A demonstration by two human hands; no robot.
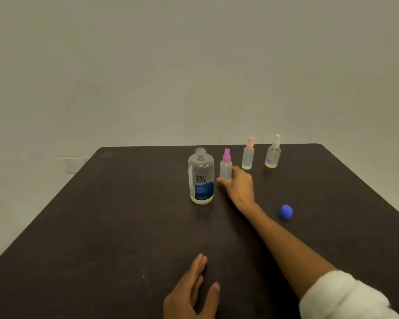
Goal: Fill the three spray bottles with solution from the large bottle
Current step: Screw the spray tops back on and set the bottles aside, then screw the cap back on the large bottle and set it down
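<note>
A large dark brown table with clipped far corners is seen against a plain pale wall. Near the middle of the table's far half, a tall clear plastic large bottle with a blue and white label is stood upright, its neck uncapped and a shallow layer of liquid visible at its base. The right hand is stretched out from a rolled white sleeve, and its thumb and fingers are closed around the base of a small translucent spray bottle with a magenta nozzle, which is held upright just beside the large bottle. The left hand is laid flat near the table's near edge, fingers straight and thumb spread. Toward the far edge, a small clear spray bottle with a pink nozzle and a small yellowish spray bottle with a white nozzle are stood apart. A round blue cap is left toward the right edge.
</note>
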